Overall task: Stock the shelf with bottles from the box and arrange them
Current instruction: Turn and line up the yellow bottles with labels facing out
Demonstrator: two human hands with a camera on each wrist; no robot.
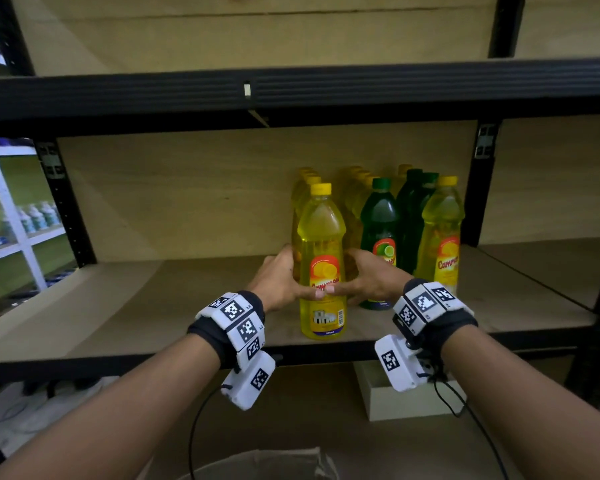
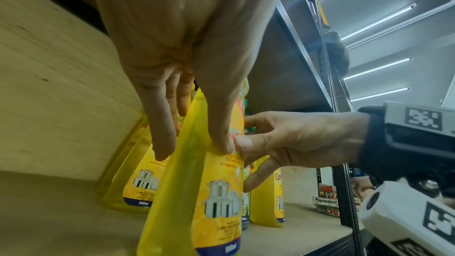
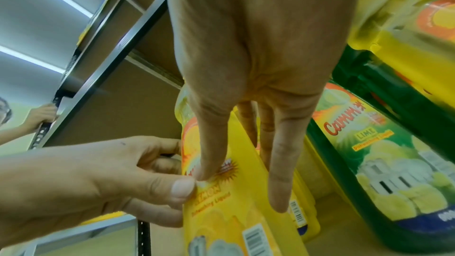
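A yellow lemon dish-liquid bottle (image 1: 321,233) with a yellow cap stands upright near the front of the wooden shelf board (image 1: 153,299). My left hand (image 1: 297,271) grips its left side and my right hand (image 1: 355,275) grips its right side. Both thumbs meet on the front label. In the left wrist view my left hand (image 2: 194,143) wraps the bottle (image 2: 214,211), thumb in front and fingers behind. The right wrist view shows my right hand (image 3: 242,188) doing the same on the bottle (image 3: 221,221). Behind it stand rows of yellow bottles, and green lime bottles (image 1: 380,216) stand to the right.
Another yellow bottle (image 1: 442,220) stands at the right end beside a black upright (image 1: 478,188). The upper shelf beam (image 1: 291,91) runs close overhead. A cardboard box (image 1: 267,462) sits below my arms and a white box (image 1: 406,403) under the shelf. Another person's hand (image 3: 41,114) grips a far upright.
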